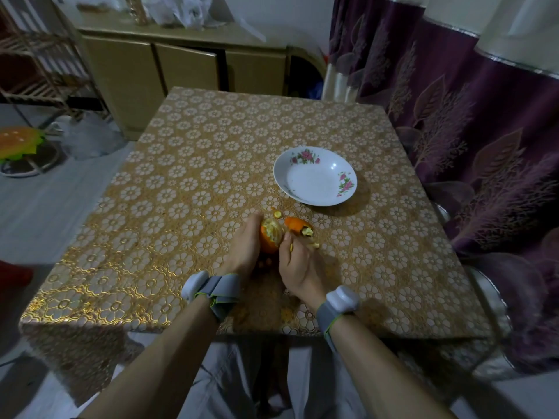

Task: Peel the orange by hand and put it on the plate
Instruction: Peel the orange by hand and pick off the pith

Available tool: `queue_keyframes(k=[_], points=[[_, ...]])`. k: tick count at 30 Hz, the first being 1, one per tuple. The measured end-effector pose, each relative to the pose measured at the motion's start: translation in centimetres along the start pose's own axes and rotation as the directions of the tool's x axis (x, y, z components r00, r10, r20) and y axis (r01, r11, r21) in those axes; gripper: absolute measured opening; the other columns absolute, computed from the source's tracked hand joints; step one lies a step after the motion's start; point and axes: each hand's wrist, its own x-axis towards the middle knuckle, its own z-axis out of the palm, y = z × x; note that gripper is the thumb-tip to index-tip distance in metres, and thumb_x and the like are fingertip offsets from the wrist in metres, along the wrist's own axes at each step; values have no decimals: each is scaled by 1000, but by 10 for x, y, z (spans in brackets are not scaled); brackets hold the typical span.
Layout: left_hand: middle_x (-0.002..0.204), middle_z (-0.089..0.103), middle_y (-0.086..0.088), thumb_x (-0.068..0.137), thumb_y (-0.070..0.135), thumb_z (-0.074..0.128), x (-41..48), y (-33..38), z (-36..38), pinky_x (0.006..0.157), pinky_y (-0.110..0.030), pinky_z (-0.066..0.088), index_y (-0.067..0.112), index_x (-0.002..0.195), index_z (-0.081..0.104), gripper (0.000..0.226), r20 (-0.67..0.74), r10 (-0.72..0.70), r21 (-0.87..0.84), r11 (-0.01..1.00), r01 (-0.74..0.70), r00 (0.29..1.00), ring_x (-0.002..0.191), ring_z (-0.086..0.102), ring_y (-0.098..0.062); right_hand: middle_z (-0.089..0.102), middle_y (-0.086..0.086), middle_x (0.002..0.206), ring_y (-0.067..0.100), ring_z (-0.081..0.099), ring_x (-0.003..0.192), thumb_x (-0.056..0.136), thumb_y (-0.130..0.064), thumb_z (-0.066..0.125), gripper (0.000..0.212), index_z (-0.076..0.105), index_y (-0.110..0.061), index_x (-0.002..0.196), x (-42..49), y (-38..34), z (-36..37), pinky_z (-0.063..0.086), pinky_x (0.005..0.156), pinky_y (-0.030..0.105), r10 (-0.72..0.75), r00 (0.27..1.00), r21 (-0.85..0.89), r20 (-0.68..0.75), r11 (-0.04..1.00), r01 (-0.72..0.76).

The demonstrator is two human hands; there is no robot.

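Orange fruit [270, 237] half-peeled | left hand [242, 249] grips | right hand [298, 267] pinches peel [292, 247]

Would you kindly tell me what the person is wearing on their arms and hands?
No sleeves or gloves: the left hand and right hand are bare. Each wrist has a grey strap edged in green, bearing a rounded white module.

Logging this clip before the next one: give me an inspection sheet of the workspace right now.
Surface: table with patterned cloth.
Job's things: orange partly peeled; plate empty, beyond it to the right.
Clutter: scraps on the cloth by the orange.
Grippers: left hand grips the orange; right hand pinches its peel.
Cables: nothing seen.
Surroundings: cabinet behind, curtain right, wristbands on both wrists.
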Motion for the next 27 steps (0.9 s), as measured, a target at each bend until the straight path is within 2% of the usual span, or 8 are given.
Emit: queue_keyframes(k=[3, 10, 13, 17, 19, 22, 24, 27], points=[[93, 58, -11, 101, 55, 33, 2, 0, 0, 51, -27, 47, 25, 90, 48, 36, 20, 17, 54, 998, -19, 1000, 62, 55, -19, 36, -15, 57, -1, 37, 48, 102, -29, 28, 32, 41, -27, 73, 0, 2, 1, 22, 47, 15, -52, 998, -39, -36, 998, 50], [69, 63, -7, 96, 62, 34, 4, -2, -4, 50, -26, 43, 10, 101, 59, 57, 51, -27, 7, 1000, 27, 998, 47, 54, -16, 41, -19, 66, -6, 36, 53, 102, -31, 29, 26, 51, -22, 89, 0, 4, 2, 23, 49, 12, -9, 1000, 0, -19, 1000, 9], [65, 66, -7, 96, 65, 31, 4, -3, -5, 49, -25, 45, 6, 105, 61, 67, 74, -31, -19, 999, 32, 997, 46, 57, -16, 42, -17, 61, -3, 41, 52, 104, -35, 29, 27, 46, -28, 85, 1, 4, -2, 24, 50, 14, 32, 999, 69, 4, 997, -32], [101, 69, -19, 71, 95, 33, 5, 0, -6, 67, -36, 58, 1, 131, 46, 112, 112, 37, -90, 996, -27, 993, 75, 70, -31, 49, -9, 58, 1, 50, 54, 102, -46, 30, 33, 50, -29, 83, 3, -1, -5, 32, 49, 16, 71, 995, 138, 64, 987, -80], [94, 66, -15, 70, 90, 47, 0, 3, -7, 58, -32, 55, 2, 127, 45, 105, 136, 53, -107, 994, -39, 989, 63, 66, -23, 48, -10, 58, 2, 48, 53, 104, -41, 31, 30, 48, -30, 82, 3, 0, -3, 30, 51, 19, 40, 998, 125, 40, 991, -45], [91, 64, -8, 86, 66, 53, -3, 3, -4, 49, -19, 50, 9, 120, 49, 66, 46, 124, -1, 992, -124, 991, 54, 63, -7, 46, -10, 61, 4, 47, 55, 101, -35, 30, 24, 40, -32, 80, 3, 4, 2, 31, 52, 26, 39, 999, 78, 11, 996, -40], [96, 65, -9, 88, 65, 52, 0, -1, -2, 53, -17, 47, 9, 117, 54, 64, -20, 202, 110, 974, -199, 979, 63, 62, -5, 47, -11, 64, 7, 47, 56, 101, -32, 30, 21, 41, -29, 84, 2, 5, 3, 34, 52, 31, 43, 999, 53, -18, 998, -42], [89, 62, -4, 88, 61, 57, 0, -2, 0, 52, -13, 50, 12, 110, 55, 54, -13, 212, 132, 969, -209, 977, 56, 62, 1, 42, -11, 64, 2, 41, 54, 102, -22, 35, 15, 42, -23, 89, 2, 6, 4, 28, 53, 28, 61, 998, 16, -23, 998, -61]])
